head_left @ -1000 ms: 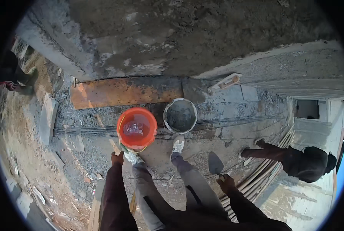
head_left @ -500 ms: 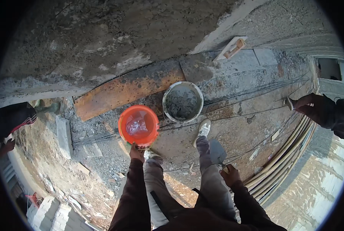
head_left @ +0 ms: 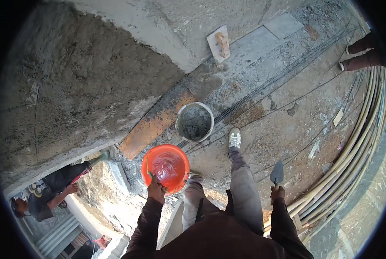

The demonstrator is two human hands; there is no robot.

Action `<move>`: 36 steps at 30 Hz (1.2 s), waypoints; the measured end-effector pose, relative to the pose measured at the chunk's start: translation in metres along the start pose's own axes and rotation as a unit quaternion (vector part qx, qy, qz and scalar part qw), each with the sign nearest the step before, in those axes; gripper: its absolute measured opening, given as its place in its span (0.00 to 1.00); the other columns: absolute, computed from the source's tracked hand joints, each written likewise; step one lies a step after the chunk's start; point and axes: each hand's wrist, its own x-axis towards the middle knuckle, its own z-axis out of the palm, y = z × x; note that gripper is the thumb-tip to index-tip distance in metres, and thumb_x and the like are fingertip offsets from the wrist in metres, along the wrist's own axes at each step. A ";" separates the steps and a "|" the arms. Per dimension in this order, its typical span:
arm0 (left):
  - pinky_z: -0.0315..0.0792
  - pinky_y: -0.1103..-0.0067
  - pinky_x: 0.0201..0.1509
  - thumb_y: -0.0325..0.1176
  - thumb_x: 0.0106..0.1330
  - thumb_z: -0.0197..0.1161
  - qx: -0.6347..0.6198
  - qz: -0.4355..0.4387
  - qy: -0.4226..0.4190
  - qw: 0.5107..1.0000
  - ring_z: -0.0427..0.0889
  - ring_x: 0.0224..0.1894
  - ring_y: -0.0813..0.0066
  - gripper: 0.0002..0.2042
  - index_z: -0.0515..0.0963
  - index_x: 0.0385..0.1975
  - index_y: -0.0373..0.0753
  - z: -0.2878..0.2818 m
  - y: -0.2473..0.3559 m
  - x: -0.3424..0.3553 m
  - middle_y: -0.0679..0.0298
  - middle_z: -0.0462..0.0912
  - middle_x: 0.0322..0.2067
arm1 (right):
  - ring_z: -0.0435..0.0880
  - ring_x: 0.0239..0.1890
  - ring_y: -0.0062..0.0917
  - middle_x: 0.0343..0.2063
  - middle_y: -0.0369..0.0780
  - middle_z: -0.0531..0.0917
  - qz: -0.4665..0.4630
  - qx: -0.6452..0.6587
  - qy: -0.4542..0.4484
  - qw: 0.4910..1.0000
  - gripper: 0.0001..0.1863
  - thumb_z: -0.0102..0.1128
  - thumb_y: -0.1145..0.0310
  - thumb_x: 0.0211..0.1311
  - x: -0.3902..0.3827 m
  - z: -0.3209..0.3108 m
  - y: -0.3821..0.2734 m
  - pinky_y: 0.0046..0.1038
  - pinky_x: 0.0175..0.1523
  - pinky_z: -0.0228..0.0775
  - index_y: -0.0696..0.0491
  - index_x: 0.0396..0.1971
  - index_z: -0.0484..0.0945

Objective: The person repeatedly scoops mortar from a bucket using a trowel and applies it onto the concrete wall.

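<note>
Two buckets in my view right now: one orange bucket (head_left: 166, 167) gripped at its near rim by my left hand (head_left: 156, 189), fingers closed around the edge, and one grey bucket (head_left: 194, 122) of wet mortar standing on the concrete floor (head_left: 283, 129) just beyond it, apart from the orange one. Something glossy and reddish sits inside the orange bucket; I cannot tell what it is. My right hand (head_left: 277, 192) is wrapped around the handle of one trowel (head_left: 277, 174), blade pointing away from me, held off to the right of my legs. One shoe of mine (head_left: 234, 138) is planted forward, near the grey bucket. One rusty steel beam (head_left: 156, 125) lies along the foot of the rough plastered wall (head_left: 85, 73), its end touching or just beside the grey bucket. One plastering float (head_left: 219, 44) rests further up by the wall's edge. I count two other people: one person (head_left: 50, 190) down at lower left below floor level, and one pair of legs (head_left: 363, 54) at upper right. Many bamboo poles (head_left: 357, 151) curve along the right side, and several thin steel rods (head_left: 288, 73) run across the floor.
</note>
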 end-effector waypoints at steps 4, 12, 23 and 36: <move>0.77 0.72 0.37 0.50 0.76 0.61 0.088 -0.007 -0.048 0.995 0.62 0.21 0.80 0.18 0.67 0.28 0.48 0.063 0.015 -0.102 0.74 0.60 0.19 | 0.83 0.19 0.29 0.24 0.45 0.84 -0.001 -0.027 -0.029 0.999 0.20 0.70 0.57 0.63 0.015 0.018 0.021 0.35 0.26 0.77 0.61 0.36 0.78; 0.76 0.74 0.37 0.51 0.76 0.62 0.182 0.012 -0.174 0.968 0.64 0.21 0.79 0.19 0.68 0.27 0.48 0.245 -0.023 -0.075 0.74 0.62 0.20 | 0.77 0.17 0.22 0.21 0.38 0.79 -0.038 0.118 -0.089 0.988 0.15 0.68 0.61 0.70 -0.021 0.003 -0.065 0.29 0.24 0.71 0.58 0.35 0.75; 0.74 0.64 0.34 0.38 0.74 0.59 0.268 0.272 -0.259 0.887 0.81 0.31 0.59 0.10 0.79 0.47 0.40 0.542 -0.140 0.165 0.59 0.79 0.27 | 0.77 0.17 0.22 0.20 0.39 0.79 0.074 0.099 -0.056 0.991 0.14 0.68 0.64 0.69 -0.013 -0.024 0.017 0.29 0.22 0.72 0.59 0.35 0.75; 0.73 0.62 0.60 0.69 0.69 0.56 0.191 0.087 0.080 0.974 0.83 0.53 0.49 0.39 0.81 0.48 0.29 0.417 -0.232 0.236 0.44 0.85 0.46 | 0.77 0.17 0.23 0.19 0.38 0.78 -0.006 -0.111 -0.119 0.987 0.12 0.62 0.65 0.69 0.048 0.011 -0.070 0.29 0.22 0.72 0.59 0.36 0.75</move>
